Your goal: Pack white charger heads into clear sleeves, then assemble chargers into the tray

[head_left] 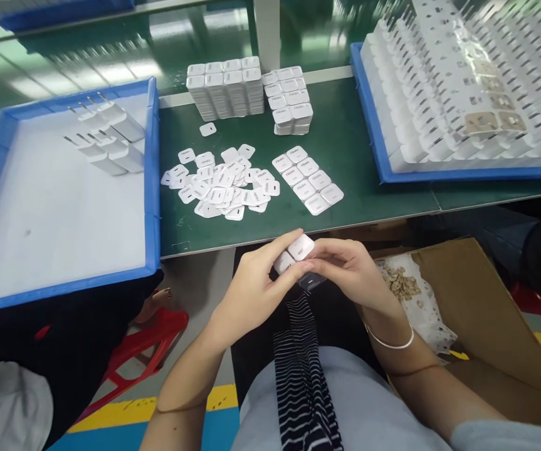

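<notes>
Left hand point(255, 277) and right hand point(349, 268) pinching white charger face plates point(301, 247) midway between them | just short of green bench point(338, 134) | eight-plate grid point(306, 167) beyond, long axis slanting far-left to near-right

Print on the white pieces point(320, 180) is too blurred to read.

View from your head, forward and down, near your bare left hand point(257, 280) and right hand point(351, 269), flat green tabletop point(338, 125) beyond
</notes>
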A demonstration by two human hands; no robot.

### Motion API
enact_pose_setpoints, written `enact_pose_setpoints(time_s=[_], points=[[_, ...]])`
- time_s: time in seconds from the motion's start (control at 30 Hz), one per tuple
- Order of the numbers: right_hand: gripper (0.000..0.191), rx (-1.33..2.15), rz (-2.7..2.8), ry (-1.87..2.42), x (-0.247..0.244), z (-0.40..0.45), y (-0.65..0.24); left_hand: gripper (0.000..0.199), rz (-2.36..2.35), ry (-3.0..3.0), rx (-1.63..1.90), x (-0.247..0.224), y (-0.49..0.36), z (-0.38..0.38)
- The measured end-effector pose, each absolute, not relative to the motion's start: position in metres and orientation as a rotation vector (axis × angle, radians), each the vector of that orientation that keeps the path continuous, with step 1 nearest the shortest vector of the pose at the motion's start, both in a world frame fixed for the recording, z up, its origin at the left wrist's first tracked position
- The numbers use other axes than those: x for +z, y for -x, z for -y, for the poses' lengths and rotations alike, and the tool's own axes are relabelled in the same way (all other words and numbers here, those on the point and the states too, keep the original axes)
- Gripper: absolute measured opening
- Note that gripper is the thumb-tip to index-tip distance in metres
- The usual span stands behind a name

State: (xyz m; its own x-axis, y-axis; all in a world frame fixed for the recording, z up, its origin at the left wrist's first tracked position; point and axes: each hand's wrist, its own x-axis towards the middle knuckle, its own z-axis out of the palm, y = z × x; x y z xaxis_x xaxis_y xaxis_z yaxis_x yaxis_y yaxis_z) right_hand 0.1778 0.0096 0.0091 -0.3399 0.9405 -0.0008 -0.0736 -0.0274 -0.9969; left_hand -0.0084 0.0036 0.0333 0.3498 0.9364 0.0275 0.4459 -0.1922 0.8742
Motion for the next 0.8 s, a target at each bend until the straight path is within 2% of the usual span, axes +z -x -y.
enact_pose_setpoints(time_s=[0.23,0.37,0.5,0.6,0.8], points=[[0.006,1.356,1.317,1.004,0.006,-0.003,-0.165,0.034,-1.193,-1.963,0.857,0.034,0.003,0.0],[0.004,1.441,1.204,0.939,0.006,0.002,-0.16,0.029,-1.169,-1.838,0.948,0.032,0.0,-0.004],[0.005,1.567,1.13,0.91,0.009,0.007,-0.158,0.036,-1.391,-1.695,1.092,0.031,-0.002,-0.011],[0.004,1.618,1.104,0.936,0.012,0.007,-0.157,0.032,-1.565,-1.831,1.199,0.03,0.004,-0.016],[0.006,1.504,1.004,1.003,0.01,0.004,-0.166,0.028,-1.854,-2.077,1.484,0.023,0.027,-0.014]])
